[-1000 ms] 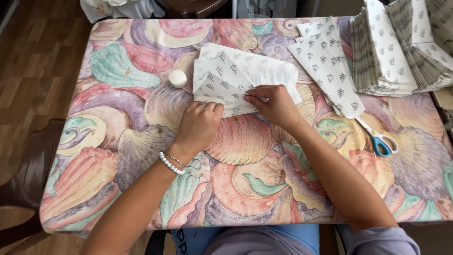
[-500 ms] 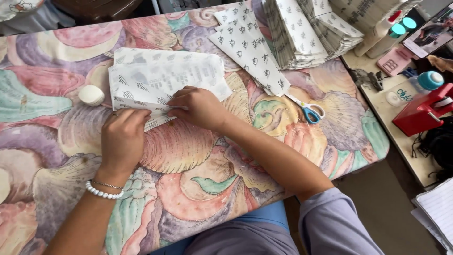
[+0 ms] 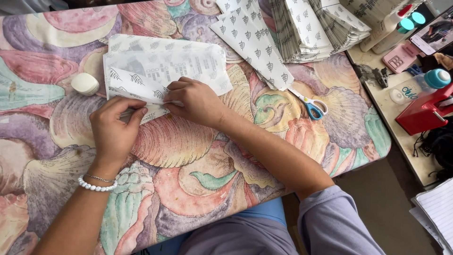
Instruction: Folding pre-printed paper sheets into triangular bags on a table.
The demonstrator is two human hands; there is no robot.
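Bench [image 3: 198,189] carrying patterned shell cloth. Paper sheet [image 3: 165,71] lying flat at bench's far left. Left hand [image 3: 113,132] pressing folded edge, fingers curled down. Right hand [image 3: 196,101] pinching fold. Scissors [image 3: 309,105] lying near the right.

Even, soft daylight; no glare. Faint shadows under both forearms on the shell-patterned pastel tablecloth [image 3: 198,184]. Focus sharp; slight wide-angle bending at frame edges.

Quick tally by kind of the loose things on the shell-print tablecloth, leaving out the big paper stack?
Patterned paper sheet being folded: 1
Separate patterned paper piece: 1
Scissors: 1
Round white container: 1
Total: 4
Both the left hand and the right hand press on the folded sheet.
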